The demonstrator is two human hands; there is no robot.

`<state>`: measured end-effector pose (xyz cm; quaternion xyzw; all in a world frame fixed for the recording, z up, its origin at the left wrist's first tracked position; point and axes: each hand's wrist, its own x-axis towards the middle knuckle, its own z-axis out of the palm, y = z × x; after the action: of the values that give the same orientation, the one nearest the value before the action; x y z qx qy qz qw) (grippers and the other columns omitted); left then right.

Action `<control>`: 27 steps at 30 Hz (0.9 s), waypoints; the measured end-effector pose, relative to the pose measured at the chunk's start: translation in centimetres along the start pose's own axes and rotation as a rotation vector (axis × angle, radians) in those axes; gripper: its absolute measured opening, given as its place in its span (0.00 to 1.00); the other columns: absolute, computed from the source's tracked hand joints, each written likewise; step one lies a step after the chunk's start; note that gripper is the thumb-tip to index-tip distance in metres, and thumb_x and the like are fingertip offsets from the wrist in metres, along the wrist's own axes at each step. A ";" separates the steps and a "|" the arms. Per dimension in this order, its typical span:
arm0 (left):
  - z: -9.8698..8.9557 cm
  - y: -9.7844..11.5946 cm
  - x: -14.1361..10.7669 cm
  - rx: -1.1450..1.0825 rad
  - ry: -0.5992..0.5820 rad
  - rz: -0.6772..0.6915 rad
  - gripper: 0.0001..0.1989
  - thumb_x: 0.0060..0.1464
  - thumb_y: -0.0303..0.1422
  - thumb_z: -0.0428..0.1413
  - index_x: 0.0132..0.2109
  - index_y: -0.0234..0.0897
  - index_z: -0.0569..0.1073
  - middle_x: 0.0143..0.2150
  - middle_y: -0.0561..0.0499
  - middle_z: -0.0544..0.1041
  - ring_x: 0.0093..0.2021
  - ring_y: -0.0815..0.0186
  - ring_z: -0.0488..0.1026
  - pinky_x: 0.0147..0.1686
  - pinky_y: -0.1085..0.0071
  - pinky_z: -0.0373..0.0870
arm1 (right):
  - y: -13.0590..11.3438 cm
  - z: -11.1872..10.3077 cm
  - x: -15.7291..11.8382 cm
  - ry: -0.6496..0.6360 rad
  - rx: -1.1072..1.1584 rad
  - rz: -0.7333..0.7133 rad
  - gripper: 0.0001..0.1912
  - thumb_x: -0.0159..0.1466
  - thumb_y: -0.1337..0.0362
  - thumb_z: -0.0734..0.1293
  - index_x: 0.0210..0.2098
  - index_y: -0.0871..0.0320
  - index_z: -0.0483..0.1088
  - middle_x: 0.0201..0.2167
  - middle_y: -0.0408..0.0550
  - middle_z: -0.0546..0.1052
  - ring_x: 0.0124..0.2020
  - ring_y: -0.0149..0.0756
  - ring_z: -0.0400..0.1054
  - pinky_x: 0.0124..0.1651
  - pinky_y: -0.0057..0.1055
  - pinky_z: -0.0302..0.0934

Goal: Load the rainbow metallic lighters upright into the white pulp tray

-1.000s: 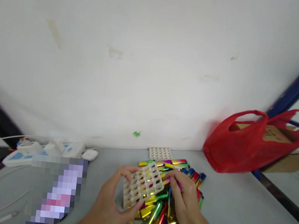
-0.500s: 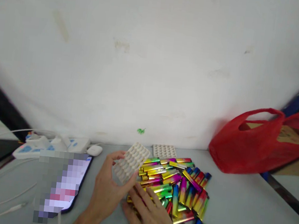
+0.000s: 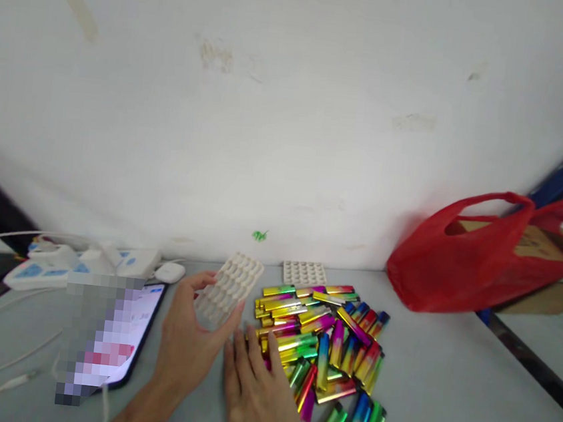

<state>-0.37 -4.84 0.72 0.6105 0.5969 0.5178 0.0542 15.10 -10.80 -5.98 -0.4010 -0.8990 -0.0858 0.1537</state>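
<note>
Our left hand (image 3: 189, 342) pinched the pale tray (image 3: 232, 288); our right hand (image 3: 260, 397) lay open against the shiny sticks (image 3: 322, 362); pushing too hard could have scattered them.

Lighter pile (image 3: 323, 360), on table (image 3: 428, 387) | behind pile: rear tray (image 3: 304, 273), then wall (image 3: 289, 138) | left: held tray (image 3: 230, 286), then phone (image 3: 141, 327) | back left: power strip (image 3: 142, 262) | back right: bag (image 3: 456, 270), box (image 3: 542, 245) inside
</note>
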 end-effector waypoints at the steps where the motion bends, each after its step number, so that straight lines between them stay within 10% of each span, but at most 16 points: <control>1: 0.0 0.0 0.0 -0.001 -0.006 0.001 0.24 0.59 0.46 0.66 0.55 0.43 0.70 0.56 0.44 0.79 0.55 0.46 0.78 0.53 0.48 0.77 | 0.5 -0.4 -0.3 -0.004 0.005 -0.020 0.27 0.81 0.65 0.57 0.73 0.77 0.65 0.73 0.72 0.70 0.76 0.62 0.61 0.73 0.63 0.62; 18: 0.1 0.2 -0.3 0.006 -0.105 0.098 0.23 0.61 0.43 0.65 0.58 0.42 0.69 0.55 0.44 0.78 0.56 0.47 0.79 0.58 0.48 0.77 | 6.5 -4.3 -3.3 -0.035 0.004 -0.099 0.26 0.82 0.61 0.61 0.74 0.69 0.65 0.76 0.59 0.69 0.77 0.53 0.60 0.78 0.51 0.54; 27: -2.4 1.1 0.5 -0.328 -0.805 0.148 0.20 0.50 0.30 0.67 0.47 0.45 0.68 0.53 0.50 0.80 0.54 0.55 0.78 0.56 0.62 0.76 | 8.1 -5.8 -3.6 0.014 0.076 -0.110 0.23 0.77 0.64 0.70 0.69 0.61 0.72 0.65 0.54 0.80 0.71 0.50 0.69 0.78 0.51 0.54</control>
<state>-1.38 -6.12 2.85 0.7881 0.3928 0.3288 0.3414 24.65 -9.60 -1.50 -0.3444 -0.9212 -0.0629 0.1701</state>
